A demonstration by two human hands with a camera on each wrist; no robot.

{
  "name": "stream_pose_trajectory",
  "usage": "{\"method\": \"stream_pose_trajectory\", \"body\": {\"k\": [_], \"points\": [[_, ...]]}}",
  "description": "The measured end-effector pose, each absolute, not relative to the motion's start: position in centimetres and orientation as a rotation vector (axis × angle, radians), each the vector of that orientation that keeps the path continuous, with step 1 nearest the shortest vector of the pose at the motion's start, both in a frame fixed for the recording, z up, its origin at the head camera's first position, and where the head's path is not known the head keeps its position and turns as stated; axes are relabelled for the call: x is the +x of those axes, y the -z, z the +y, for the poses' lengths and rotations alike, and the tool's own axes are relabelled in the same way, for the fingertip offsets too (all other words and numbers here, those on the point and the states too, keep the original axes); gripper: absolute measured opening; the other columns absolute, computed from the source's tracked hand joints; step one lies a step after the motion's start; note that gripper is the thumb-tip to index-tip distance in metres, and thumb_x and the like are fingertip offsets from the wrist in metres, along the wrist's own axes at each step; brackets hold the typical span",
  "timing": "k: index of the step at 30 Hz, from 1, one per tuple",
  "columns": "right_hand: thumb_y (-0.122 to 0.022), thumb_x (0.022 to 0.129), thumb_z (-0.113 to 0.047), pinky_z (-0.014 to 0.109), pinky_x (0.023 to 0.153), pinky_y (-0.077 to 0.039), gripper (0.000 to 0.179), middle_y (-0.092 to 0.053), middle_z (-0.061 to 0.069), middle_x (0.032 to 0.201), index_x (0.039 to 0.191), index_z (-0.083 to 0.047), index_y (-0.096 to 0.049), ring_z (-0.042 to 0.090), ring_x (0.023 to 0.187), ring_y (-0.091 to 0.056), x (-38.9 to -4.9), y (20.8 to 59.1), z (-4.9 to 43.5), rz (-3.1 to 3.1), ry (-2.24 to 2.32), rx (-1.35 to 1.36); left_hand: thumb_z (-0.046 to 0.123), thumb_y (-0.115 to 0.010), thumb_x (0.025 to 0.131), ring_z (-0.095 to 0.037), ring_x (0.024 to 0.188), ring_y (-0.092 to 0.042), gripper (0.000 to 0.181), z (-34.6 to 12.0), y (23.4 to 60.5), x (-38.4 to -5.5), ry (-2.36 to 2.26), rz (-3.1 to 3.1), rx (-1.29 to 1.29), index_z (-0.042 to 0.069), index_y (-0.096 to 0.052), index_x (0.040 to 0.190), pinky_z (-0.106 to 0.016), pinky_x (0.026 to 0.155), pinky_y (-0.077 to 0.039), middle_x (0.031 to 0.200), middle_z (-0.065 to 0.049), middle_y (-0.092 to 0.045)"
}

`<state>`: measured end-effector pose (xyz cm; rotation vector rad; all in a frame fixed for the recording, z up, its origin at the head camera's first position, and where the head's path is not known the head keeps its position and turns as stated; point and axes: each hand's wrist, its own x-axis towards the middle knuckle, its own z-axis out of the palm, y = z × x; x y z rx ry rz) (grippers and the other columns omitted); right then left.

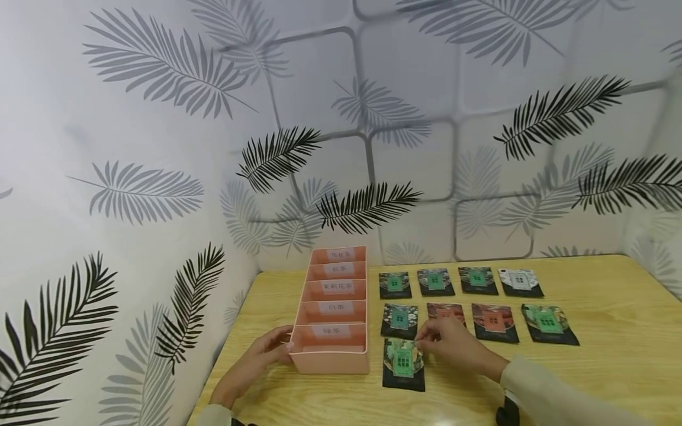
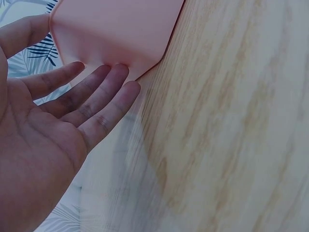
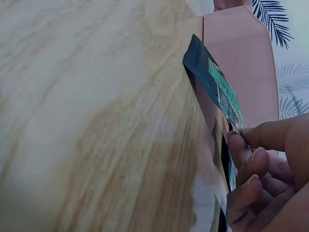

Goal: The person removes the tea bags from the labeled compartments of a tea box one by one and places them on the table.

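A green and black tea packet (image 1: 403,367) lies nearest me, right of a pink divided box (image 1: 333,363). My right hand (image 1: 455,344) pinches its upper right corner between thumb and index finger. In the right wrist view the packet (image 3: 212,77) tilts up off the tabletop, its far end raised. My left hand (image 1: 261,357) is at the box's front left corner. Seen from the left wrist, straight fingers (image 2: 99,89) touch the side of the box (image 2: 116,29), the thumb by its edge. Labelled compartments run from front to back in the box.
Several more tea packets lie in two rows behind and right of my right hand, among them a white one (image 1: 521,282) and a red one (image 1: 494,323). The right hand partly covers another red packet (image 1: 444,310). A leaf-patterned curtain (image 1: 415,171) hangs behind the wooden table (image 1: 613,331).
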<state>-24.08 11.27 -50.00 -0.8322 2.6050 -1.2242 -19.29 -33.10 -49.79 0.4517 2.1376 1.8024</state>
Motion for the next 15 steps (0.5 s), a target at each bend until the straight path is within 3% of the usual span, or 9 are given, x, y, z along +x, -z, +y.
{"method": "stream_pose_trajectory", "body": {"k": [15], "points": [[-0.066, 0.091, -0.018, 0.028, 0.052, -0.048, 0.005, -0.065, -0.007, 0.08, 0.095, -0.015, -0.067, 0.011, 0.068, -0.06, -24.65, 50.58, 11.01, 2.595, 1.221, -0.813, 0.021, -0.049, 0.101, -0.03, 0.115, -0.053, 0.049, -33.31, 48.94, -19.5, -1.802, 2.124, 0.417, 0.008, -0.033, 0.146, -0.053, 0.096, -0.044, 0.138, -0.021, -0.044]]}}
